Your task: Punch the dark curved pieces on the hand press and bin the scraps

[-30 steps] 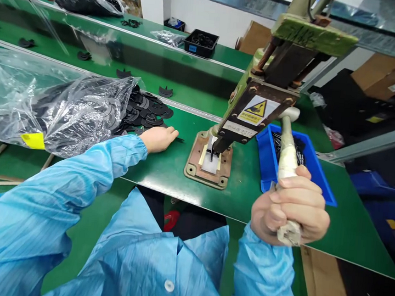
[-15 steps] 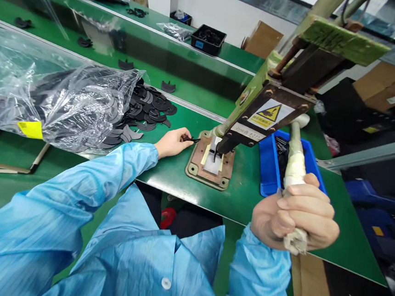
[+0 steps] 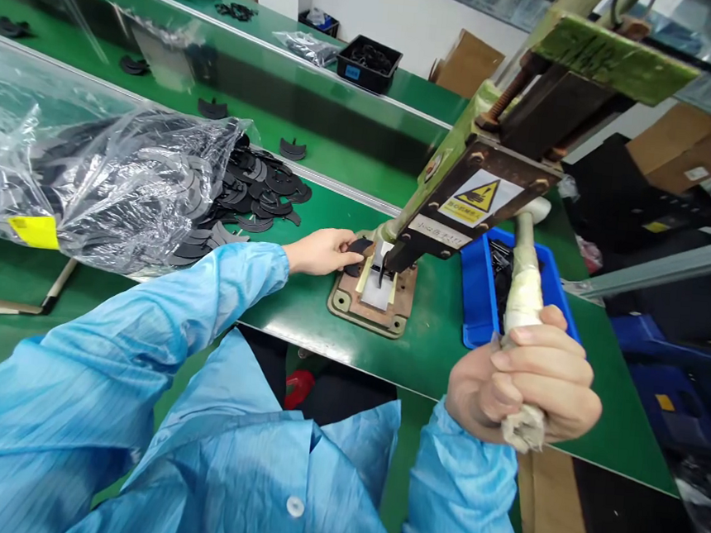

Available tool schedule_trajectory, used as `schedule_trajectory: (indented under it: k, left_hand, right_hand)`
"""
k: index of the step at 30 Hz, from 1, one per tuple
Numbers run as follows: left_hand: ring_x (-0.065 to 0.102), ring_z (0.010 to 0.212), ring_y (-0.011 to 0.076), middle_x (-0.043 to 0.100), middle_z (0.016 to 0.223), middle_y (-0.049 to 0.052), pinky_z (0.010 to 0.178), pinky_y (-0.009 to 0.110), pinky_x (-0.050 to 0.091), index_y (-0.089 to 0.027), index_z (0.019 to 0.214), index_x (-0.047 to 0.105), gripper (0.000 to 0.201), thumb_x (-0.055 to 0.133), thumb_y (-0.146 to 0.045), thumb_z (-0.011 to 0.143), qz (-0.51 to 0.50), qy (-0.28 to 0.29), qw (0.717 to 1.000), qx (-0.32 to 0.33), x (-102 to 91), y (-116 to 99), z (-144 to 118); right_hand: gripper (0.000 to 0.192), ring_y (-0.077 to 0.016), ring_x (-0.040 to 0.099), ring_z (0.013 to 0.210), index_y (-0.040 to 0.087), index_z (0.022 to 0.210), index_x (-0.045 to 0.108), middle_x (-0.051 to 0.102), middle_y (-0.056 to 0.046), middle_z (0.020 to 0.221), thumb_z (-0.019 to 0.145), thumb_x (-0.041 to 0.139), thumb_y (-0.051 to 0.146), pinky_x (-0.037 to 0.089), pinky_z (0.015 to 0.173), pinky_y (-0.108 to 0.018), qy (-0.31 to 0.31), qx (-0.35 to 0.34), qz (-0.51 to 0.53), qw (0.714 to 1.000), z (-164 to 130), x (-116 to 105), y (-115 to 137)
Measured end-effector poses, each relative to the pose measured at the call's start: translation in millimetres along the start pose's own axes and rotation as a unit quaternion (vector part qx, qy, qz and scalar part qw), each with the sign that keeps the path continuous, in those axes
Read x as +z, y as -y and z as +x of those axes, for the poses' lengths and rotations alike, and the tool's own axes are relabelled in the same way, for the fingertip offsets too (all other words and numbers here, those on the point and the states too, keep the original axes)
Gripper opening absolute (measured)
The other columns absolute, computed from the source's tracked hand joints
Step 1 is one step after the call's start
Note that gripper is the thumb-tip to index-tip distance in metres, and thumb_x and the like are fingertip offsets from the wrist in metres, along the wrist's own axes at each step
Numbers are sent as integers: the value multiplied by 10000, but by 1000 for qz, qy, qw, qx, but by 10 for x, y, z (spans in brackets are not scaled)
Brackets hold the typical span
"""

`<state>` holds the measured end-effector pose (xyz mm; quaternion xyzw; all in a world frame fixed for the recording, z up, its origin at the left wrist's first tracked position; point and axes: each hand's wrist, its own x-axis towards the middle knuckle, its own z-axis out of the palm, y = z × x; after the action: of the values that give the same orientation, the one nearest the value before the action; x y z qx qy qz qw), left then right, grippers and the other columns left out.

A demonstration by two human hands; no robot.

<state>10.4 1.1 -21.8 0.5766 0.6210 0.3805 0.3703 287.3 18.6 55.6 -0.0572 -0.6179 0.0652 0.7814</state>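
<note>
White wall (image 3: 384, 8) behind green benches (image 3: 318, 122), cardboard boxes (image 3: 690, 146).

I see a matt green table (image 3: 302, 312), a crinkly glossy plastic bag (image 3: 89, 177), a rusty metal base plate (image 3: 352, 308) and a cloth-wrapped lever (image 3: 524, 290).

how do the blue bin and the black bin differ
The blue bin sits close by on the near table, right of the press base; the black bin sits far back on the rear bench. The blue bin is partly hidden behind the press lever, while the black bin shows in full. Both hold dark parts.
</note>
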Motion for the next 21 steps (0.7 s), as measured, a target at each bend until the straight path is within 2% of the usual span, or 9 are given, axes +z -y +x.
schedule_trajectory:
  k: [6, 12, 17, 21]
  left_hand:
    - [630, 652, 155, 695, 778, 21, 595, 260, 488, -183, 916, 652, 245, 743, -410, 931, -51, 59, 997, -2, 54, -109, 108]
    - [683, 727, 196, 677, 695, 10, 688, 286, 566, -176, 858, 701, 265, 853, -391, 831, -84, 33, 996, 8, 91, -118, 181]
    - [695, 779, 209, 697, 723, 24, 733, 302, 594, -161, 883, 722, 254, 856, -370, 829, -101, 41, 994, 11, 109, -94, 190]
    - [688, 775, 196, 706, 761, 30, 740, 301, 591, -155, 899, 724, 257, 852, -370, 839, -120, 43, 992, 14, 120, -64, 206]
  right_hand:
    - [533, -147, 543, 639, 221, 608, 329, 357, 53, 553, 866, 701, 502, 600, 901, -468, -1, -4, -14, 1000, 7, -2, -10]
    - [545, -139, 532, 641, 219, 611, 313, 376, 56, 554, 868, 710, 489, 593, 906, -455, 0, -3, 1, 1000, 11, 8, -3]
    - [546, -143, 529, 634, 216, 633, 300, 357, 49, 564, 889, 669, 527, 602, 917, -471, 2, 0, -35, 999, 2, 4, 9]
    - [567, -140, 538, 648, 215, 619, 296, 376, 52, 560, 878, 690, 529, 598, 941, -454, -2, 12, -22, 1000, -3, 7, 25]
